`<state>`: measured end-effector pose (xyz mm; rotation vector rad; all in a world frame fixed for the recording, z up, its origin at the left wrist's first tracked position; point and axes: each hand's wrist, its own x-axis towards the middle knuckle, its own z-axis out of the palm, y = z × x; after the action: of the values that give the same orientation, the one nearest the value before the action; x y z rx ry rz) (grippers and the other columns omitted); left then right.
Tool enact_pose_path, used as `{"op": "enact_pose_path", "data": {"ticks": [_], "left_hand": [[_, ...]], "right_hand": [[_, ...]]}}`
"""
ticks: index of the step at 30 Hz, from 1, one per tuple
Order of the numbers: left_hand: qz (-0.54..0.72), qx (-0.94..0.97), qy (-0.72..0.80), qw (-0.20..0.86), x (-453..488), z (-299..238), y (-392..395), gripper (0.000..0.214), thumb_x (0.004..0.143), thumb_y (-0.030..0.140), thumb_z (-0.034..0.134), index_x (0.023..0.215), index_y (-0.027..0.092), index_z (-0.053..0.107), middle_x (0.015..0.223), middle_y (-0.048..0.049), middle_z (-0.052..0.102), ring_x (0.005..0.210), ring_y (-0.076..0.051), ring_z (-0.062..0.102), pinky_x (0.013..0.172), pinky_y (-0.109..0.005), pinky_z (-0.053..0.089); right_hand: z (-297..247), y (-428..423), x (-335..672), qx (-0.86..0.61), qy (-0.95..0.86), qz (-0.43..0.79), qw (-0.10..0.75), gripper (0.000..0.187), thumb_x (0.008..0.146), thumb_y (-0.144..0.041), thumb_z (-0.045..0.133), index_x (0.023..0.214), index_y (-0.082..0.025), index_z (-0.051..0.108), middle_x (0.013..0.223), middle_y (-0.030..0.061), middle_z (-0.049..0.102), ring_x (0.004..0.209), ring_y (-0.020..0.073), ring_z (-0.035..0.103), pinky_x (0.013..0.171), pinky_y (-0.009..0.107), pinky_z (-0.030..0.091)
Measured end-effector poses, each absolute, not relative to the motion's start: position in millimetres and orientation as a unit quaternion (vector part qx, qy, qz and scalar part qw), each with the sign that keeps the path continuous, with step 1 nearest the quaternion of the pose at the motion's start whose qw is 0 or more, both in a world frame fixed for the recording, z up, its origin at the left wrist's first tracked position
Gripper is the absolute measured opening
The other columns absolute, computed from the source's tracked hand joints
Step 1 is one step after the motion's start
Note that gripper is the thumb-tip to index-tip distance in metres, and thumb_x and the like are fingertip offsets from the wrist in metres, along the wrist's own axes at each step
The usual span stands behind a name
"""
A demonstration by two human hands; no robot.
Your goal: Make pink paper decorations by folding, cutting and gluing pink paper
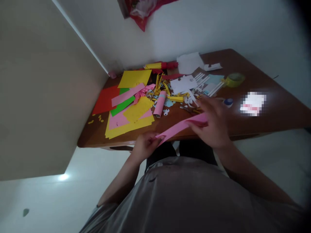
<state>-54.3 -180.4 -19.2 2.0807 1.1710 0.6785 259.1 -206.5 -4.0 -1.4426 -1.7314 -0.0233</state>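
A long pink paper strip [181,126] stretches between both my hands, just over the near edge of the brown wooden table [267,119]. My left hand [145,145] pinches its lower left end with closed fingers. My right hand [213,124] is blurred by motion and grips the strip's upper right end, fingers curled over it.
Yellow, pink, green and red paper sheets [128,113] lie at the table's left. A pink paper roll [159,104], googly eyes, yellow and white scraps sit mid-table. A tape roll [234,79], a small blue-capped bottle [228,102] and white papers lie to the right. A wall stands at left.
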Motion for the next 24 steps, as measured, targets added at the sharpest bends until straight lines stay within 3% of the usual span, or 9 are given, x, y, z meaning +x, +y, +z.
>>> {"op": "enact_pose_path", "data": {"ticks": [2,4,7,9,12,14,17,21,24], "left_hand": [[0.303,0.743,0.479,0.356,-59,-26,-183,0.041,0.105,0.058,0.072,0.091,0.021,0.082,0.076,-0.0016,0.073,0.070,-0.017,0.065,0.064,-0.028,0.050],[0.318,0.721,0.475,0.391,-60,-33,-186,0.043,0.102,0.060,0.074,0.089,0.019,0.082,0.074,-0.0009,0.071,0.067,-0.015,0.062,0.062,-0.027,0.048],[0.286,0.724,0.441,0.447,-55,-40,-190,0.045,0.102,0.060,0.075,0.085,0.018,0.081,0.070,-0.0002,0.068,0.063,-0.014,0.060,0.059,-0.026,0.047],[0.275,0.734,0.443,0.435,-49,-44,-190,0.042,0.104,0.058,0.074,0.090,0.019,0.082,0.076,-0.0017,0.074,0.068,-0.016,0.067,0.064,-0.027,0.053],[0.332,0.771,0.456,0.295,-39,-45,-191,0.036,0.104,0.051,0.075,0.126,0.022,0.081,0.117,-0.0091,0.084,0.105,-0.026,0.079,0.096,-0.040,0.064],[0.348,0.814,0.421,0.200,-31,-43,-191,0.055,0.102,0.050,0.080,0.149,0.024,0.069,0.142,-0.0137,0.078,0.128,-0.031,0.075,0.113,-0.050,0.060],[0.305,0.865,0.371,0.144,-16,-39,-193,0.082,0.099,0.056,0.083,0.168,0.025,0.050,0.153,-0.0175,0.072,0.135,-0.036,0.073,0.114,-0.051,0.062],[0.289,0.869,0.381,0.130,-2,-35,-190,0.070,0.107,0.047,0.074,0.170,0.029,0.049,0.154,-0.0153,0.071,0.135,-0.034,0.074,0.111,-0.048,0.064],[0.306,0.861,0.367,0.177,0,-32,-186,0.078,0.103,0.050,0.079,0.171,0.030,0.046,0.159,-0.0137,0.068,0.141,-0.032,0.071,0.115,-0.047,0.063]], "right_hand": [[-18,-211,259,-0.628,-0.530,-0.020,0.570,0.084,0.087,-0.061,0.091,0.154,-0.023,0.059,0.157,0.0223,0.061,0.150,0.0438,0.056,0.123,0.065,0.047],[-31,-214,255,-0.593,-0.482,0.173,0.621,0.083,0.084,-0.068,0.088,0.150,-0.026,0.061,0.151,0.0191,0.066,0.141,0.0396,0.065,0.113,0.059,0.058],[-43,-214,241,-0.483,-0.421,0.563,0.522,0.060,0.084,-0.070,0.086,0.123,-0.026,0.076,0.121,0.0124,0.081,0.111,0.0315,0.079,0.094,0.048,0.068],[-45,-212,232,-0.454,-0.333,0.662,0.494,0.053,0.075,-0.064,0.096,0.104,-0.023,0.079,0.101,0.0084,0.083,0.090,0.0255,0.080,0.085,0.042,0.069],[-45,-207,223,-0.473,-0.270,0.642,0.539,0.051,0.062,-0.054,0.106,0.092,-0.021,0.080,0.088,0.0045,0.081,0.074,0.0194,0.075,0.073,0.036,0.069],[-44,-204,218,-0.487,-0.280,0.621,0.547,0.050,0.062,-0.054,0.106,0.091,-0.021,0.082,0.087,0.0054,0.082,0.071,0.0202,0.074,0.068,0.036,0.068],[-41,-200,211,-0.490,-0.315,0.610,0.538,0.049,0.064,-0.055,0.105,0.091,-0.020,0.083,0.088,0.0068,0.083,0.068,0.0209,0.074,0.066,0.036,0.066],[-35,-197,210,-0.477,-0.340,0.613,0.529,0.046,0.070,-0.056,0.102,0.094,-0.020,0.084,0.086,0.0064,0.084,0.068,0.0221,0.074,0.067,0.036,0.064],[-30,-195,218,-0.480,-0.349,0.611,0.523,0.045,0.071,-0.055,0.102,0.095,-0.020,0.084,0.089,0.0071,0.085,0.072,0.0231,0.076,0.069,0.036,0.064]]}}
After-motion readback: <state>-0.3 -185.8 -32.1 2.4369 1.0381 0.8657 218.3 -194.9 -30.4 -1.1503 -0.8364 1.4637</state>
